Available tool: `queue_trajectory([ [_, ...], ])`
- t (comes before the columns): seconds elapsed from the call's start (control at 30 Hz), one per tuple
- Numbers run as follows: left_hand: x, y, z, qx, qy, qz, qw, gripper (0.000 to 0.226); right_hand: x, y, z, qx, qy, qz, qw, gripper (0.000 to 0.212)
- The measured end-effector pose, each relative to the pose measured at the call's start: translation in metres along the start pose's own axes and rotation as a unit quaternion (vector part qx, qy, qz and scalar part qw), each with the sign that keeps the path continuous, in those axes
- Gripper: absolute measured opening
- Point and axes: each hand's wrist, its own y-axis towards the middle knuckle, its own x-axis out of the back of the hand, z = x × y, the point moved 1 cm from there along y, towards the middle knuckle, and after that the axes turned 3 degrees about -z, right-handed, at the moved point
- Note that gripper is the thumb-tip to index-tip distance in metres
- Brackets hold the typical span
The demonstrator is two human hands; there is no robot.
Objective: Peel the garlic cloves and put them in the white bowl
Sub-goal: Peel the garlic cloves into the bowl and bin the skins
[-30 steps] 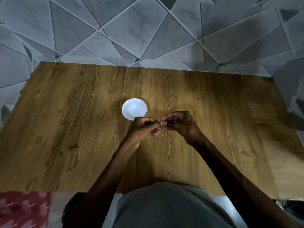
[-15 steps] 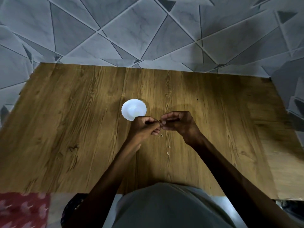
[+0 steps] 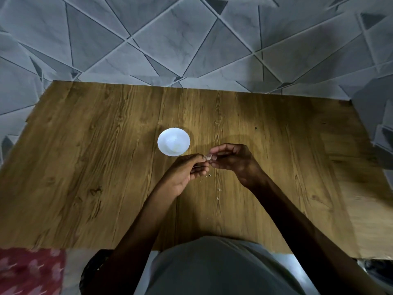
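A small garlic clove (image 3: pixel 208 157) shows between the fingertips of both hands, above the middle of the wooden table (image 3: pixel 85 167). My left hand (image 3: pixel 187 171) pinches the clove from the left, fingers curled. From the right, my right hand (image 3: pixel 231 159) pinches its papery skin. The white bowl (image 3: pixel 165 136) stands just left of and behind the hands, a pale shape inside it. Small bits of garlic skin (image 3: pixel 218 193) lie on the table below the hands.
A grey patterned tiled floor (image 3: pixel 191 39) surrounds the table beyond its far and side edges. A red patterned cloth (image 3: pixel 27 271) lies at the near left corner. My grey-clad lap (image 3: pixel 212 269) fills the bottom centre.
Both hands stay in the same spot. The right hand's fingers have shifted slightly and a pale bit of clove or skin shows more between the fingertips.
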Motion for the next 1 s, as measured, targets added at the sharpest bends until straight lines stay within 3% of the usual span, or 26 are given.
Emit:
queue_trajectory([
  [0.4, -0.004, 0.003, 0.004, -0.066, 0.107, -0.038, 0.991, 0.010, 0.001, 0.002, -0.005, -0.025, 0.001, -0.016, 1.000, 0.022],
  [0.67, 0.000, 0.009, 0.011, -0.071, 0.133, -0.061, 0.987, 0.011, 0.004, 0.004, -0.010, -0.012, -0.057, -0.064, 0.996, 0.032],
  [0.87, 0.017, 0.035, 0.043, -0.067, 0.330, -0.134, 0.932, 0.008, 0.014, 0.006, -0.029, -0.006, -0.121, -0.116, 0.986, 0.028],
  [1.0, 0.016, 0.051, 0.058, -0.054, 0.436, -0.108, 0.892, 0.018, 0.021, 0.003, -0.039, 0.000, -0.133, -0.122, 0.984, 0.025],
])
